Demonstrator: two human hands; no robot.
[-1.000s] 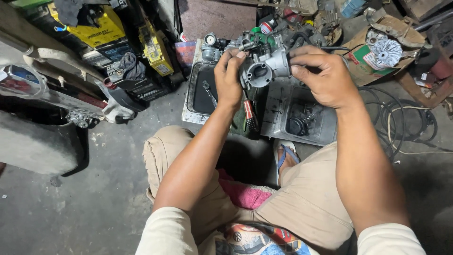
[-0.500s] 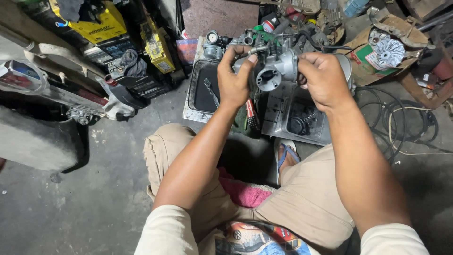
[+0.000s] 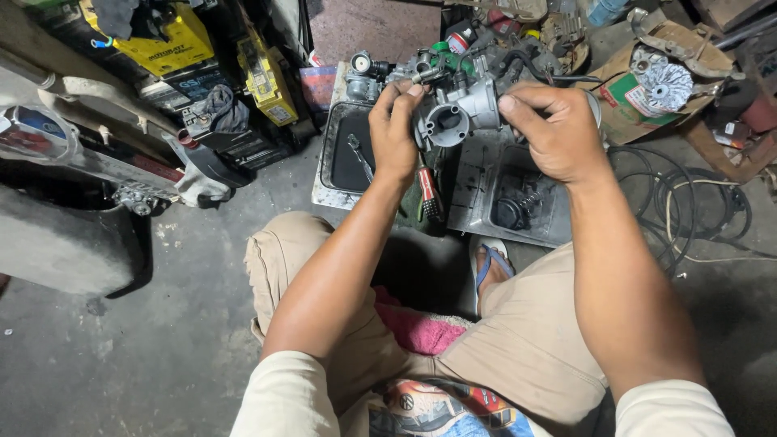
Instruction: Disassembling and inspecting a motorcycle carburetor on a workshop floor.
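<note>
Pink cloth (image 3: 421, 328) on lap, sandal (image 3: 488, 263) just ahead. Both hands up over metal trays (image 3: 477, 190) on floor: left hand (image 3: 396, 129) & right hand (image 3: 554, 129) each grip grey carburetor (image 3: 457, 113) btwn them. Yellow boxes (image 3: 263, 77) far left.

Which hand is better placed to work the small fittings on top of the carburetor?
Left. The left hand has fingertips already at the top fittings of the carburetor, while the right hand grips and steadies the body from the side.

Carburetor (image 3: 457, 113): grey metal. Screwdriver (image 3: 430, 194) handle: red and black. Cloth (image 3: 417, 328): pink. Shorts (image 3: 526, 340): khaki. Sandal (image 3: 490, 263) strap: blue. Boxes (image 3: 174, 40): yellow.
</note>
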